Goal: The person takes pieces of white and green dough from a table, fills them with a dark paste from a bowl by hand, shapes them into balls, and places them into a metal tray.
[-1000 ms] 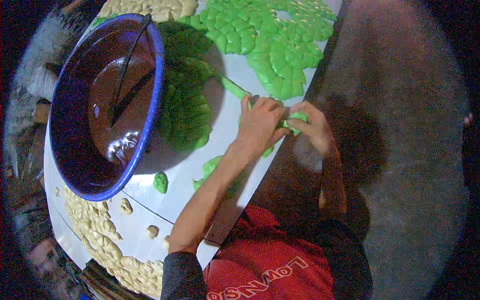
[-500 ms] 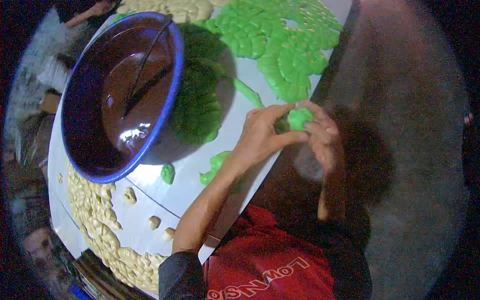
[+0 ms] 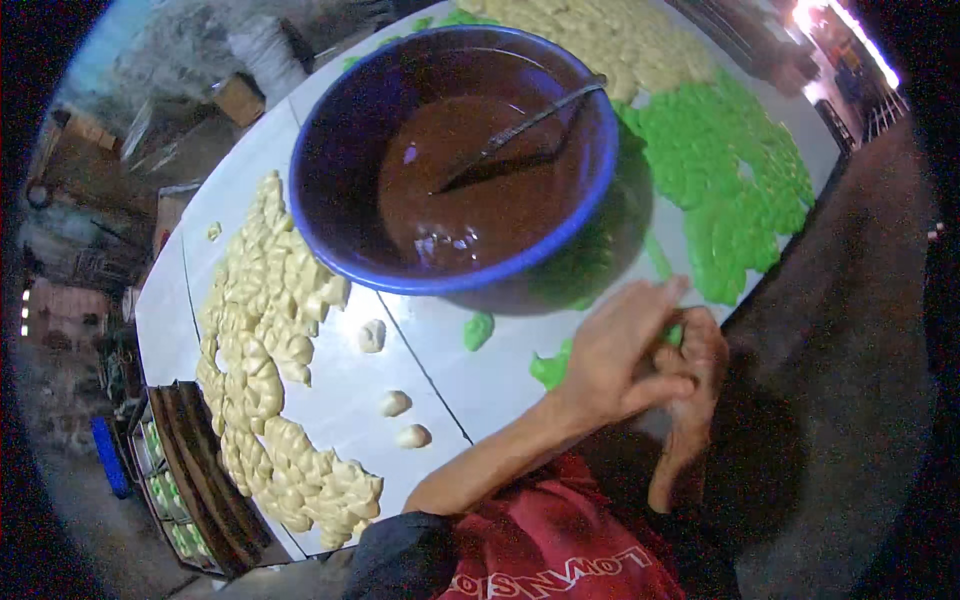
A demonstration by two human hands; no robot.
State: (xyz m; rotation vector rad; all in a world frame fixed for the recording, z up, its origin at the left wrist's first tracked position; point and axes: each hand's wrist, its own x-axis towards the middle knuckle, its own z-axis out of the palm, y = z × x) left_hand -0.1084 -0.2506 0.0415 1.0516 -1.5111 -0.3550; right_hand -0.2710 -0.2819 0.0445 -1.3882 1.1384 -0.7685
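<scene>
Between my two hands, beyond the table's near right edge, sits a small lump of green dough point(image 3: 674, 335), mostly covered by the fingers. My left hand point(image 3: 615, 350) reaches across from the left, its fingers over the lump and its thumb against my right hand point(image 3: 703, 365). The right hand's fingers curl around the dough from the other side. On the white table point(image 3: 505, 375) just left of them lies a flat green dough scrap point(image 3: 552, 368), with a smaller green piece point(image 3: 478, 331) farther left. A wide sheet of green dough pieces point(image 3: 725, 190) spreads out beyond my hands.
A large blue basin point(image 3: 350, 272) of dark brown liquid stands on the table, a thin dark stick point(image 3: 520, 130) leaning in it. Cream dough pieces point(image 3: 255, 360) cover the left side; more cream dough point(image 3: 610, 40) lies at the far end. A rack of trays point(image 3: 205, 480) stands lower left.
The view has swung, so the basin and table appear farther right. My hands have closed in on the green lump, which showed more plainly before and is now mostly hidden.
</scene>
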